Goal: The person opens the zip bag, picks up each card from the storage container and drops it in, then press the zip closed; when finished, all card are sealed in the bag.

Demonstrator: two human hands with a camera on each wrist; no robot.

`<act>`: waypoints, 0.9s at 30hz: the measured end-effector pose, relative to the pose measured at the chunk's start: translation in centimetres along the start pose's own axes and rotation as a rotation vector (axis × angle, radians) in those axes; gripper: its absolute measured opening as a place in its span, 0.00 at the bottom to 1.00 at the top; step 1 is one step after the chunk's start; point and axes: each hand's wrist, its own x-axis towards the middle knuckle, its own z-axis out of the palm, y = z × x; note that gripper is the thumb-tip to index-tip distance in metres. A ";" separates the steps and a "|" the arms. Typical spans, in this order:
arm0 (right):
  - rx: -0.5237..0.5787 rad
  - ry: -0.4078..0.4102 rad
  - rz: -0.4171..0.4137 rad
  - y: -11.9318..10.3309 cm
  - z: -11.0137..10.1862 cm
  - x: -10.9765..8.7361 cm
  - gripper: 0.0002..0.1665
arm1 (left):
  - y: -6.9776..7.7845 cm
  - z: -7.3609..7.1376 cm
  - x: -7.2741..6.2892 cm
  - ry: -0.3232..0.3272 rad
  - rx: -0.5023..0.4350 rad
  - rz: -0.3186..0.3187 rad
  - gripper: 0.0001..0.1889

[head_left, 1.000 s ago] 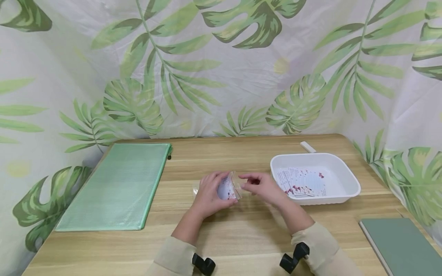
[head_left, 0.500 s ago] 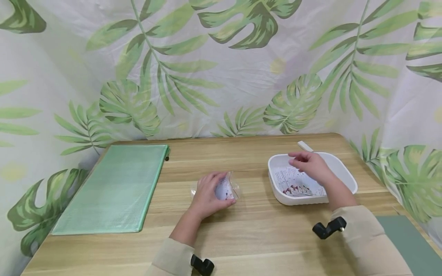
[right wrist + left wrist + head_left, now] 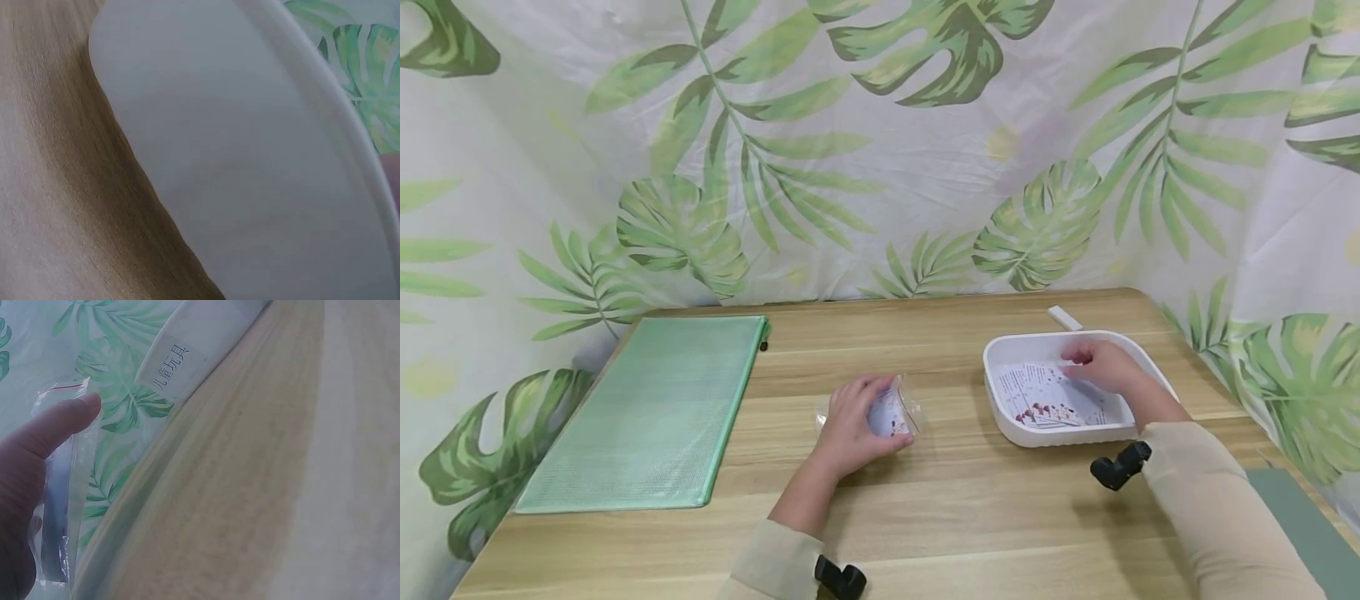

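My left hand (image 3: pixel 852 429) grips a clear zip bag (image 3: pixel 78 456) with floral-printed cards (image 3: pixel 889 410) inside. In the left wrist view the thumb presses on the bag near its red zip line, and a dark-looking flat stack shows through the plastic. Over on the right, my right hand (image 3: pixel 1105 368) reaches into the white tray (image 3: pixel 1153 375), thumb and fingers slightly apart above the printed cards (image 3: pixel 1045 396) spread there. In the right wrist view the tray's outer wall (image 3: pixel 237 156) fills the picture and hides the fingers.
A green mesh zip pouch (image 3: pixel 647 417) lies on the left of the wooden table (image 3: pixel 955 517). A small white block (image 3: pixel 1064 318) sits behind the tray. The green notebook (image 3: pixel 1285 517) at front right is partly covered by the right sleeve. Leaf-printed cloth (image 3: pixel 880 167) hangs behind.
My right hand has left the bag's opening, moved right to the tray and dipped into it over the cards. The left hand keeps its grip on the bag in place.
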 end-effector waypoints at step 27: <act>-0.033 0.029 0.039 0.6 -0.8 -0.5 0.16 | -0.3 0.1 0.0 0.000 -0.002 0.008 0.45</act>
